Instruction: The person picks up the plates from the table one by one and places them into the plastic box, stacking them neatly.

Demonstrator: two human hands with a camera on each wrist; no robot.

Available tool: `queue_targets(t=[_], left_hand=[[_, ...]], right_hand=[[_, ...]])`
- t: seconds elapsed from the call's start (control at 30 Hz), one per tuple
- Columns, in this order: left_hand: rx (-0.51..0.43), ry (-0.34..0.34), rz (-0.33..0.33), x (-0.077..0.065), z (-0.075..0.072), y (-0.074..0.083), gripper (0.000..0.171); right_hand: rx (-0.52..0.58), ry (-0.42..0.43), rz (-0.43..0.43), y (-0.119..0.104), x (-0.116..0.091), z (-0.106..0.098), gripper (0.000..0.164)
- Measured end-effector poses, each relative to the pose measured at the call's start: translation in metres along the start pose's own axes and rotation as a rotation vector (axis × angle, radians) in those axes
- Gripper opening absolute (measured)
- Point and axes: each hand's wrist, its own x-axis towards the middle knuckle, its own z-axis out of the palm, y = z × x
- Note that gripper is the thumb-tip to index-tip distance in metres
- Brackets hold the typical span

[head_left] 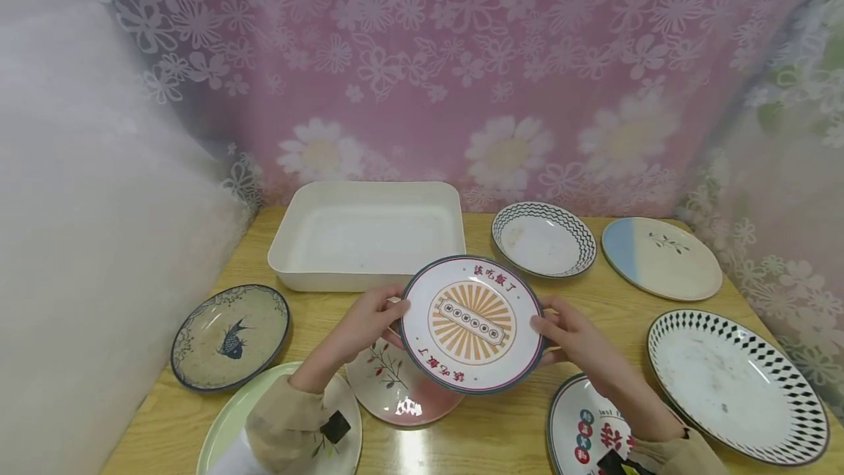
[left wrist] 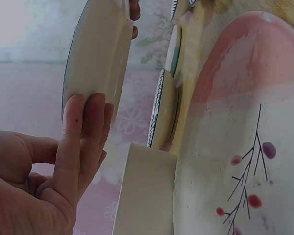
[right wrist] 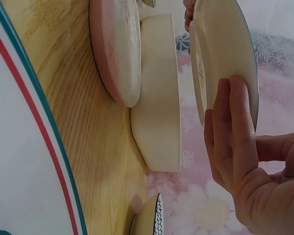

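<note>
Sunburst plate [head_left: 472, 323] held up off the table [head_left: 508, 424], in front of the white bin [head_left: 343, 282]; left hand [head_left: 371, 317] pinches its left rim, right hand [head_left: 570, 332] its right rim; on each side thumb on the upper face at the edge, fingers underneath, parted only by the plate's thickness; opposite-edge hold probably shares the weight and stops a broad, smooth disc tipping; thumbs at the margin leave the orange rays and red characters uncovered; face turned up toward the wearer, perhaps for an easy look; both wrist views show the underside, fingers laid along it, likely for support from below; pink-edged plate [head_left: 422, 405] lies beneath, apart from it; fish plate [head_left: 231, 338] and green-edged plate [head_left: 234, 409] to the left, zigzag-rimmed dish [head_left: 543, 240], blue-and-cream plate [head_left: 662, 259], diamond-rimmed dish [head_left: 735, 387] and red-lettered plate [head_left: 583, 409] to the right; all face up, spread out, seemingly so each pattern shows; bin upright, mouth up, at the back, presumably to leave the near side for the hands
</note>
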Motion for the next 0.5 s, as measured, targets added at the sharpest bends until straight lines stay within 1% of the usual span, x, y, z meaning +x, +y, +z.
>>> queue_targets(t=[0.17, 0.3, 0.5], left_hand=[[0.013, 0.0, -0.024, -0.001, -0.004, 0.0, 0.025], [0.022, 0.001, -0.028, -0.002, -0.009, 0.0, 0.027], [0.006, -0.006, -0.022, -0.003, -0.016, 0.0, 0.031]], right_hand=[[0.015, -0.042, -0.033, 0.003, 0.0, 0.0, 0.047], [0.022, -0.073, -0.054, 0.004, 0.002, -0.001, 0.051], [0.018, -0.087, -0.046, 0.003, 0.006, 0.0, 0.053]])
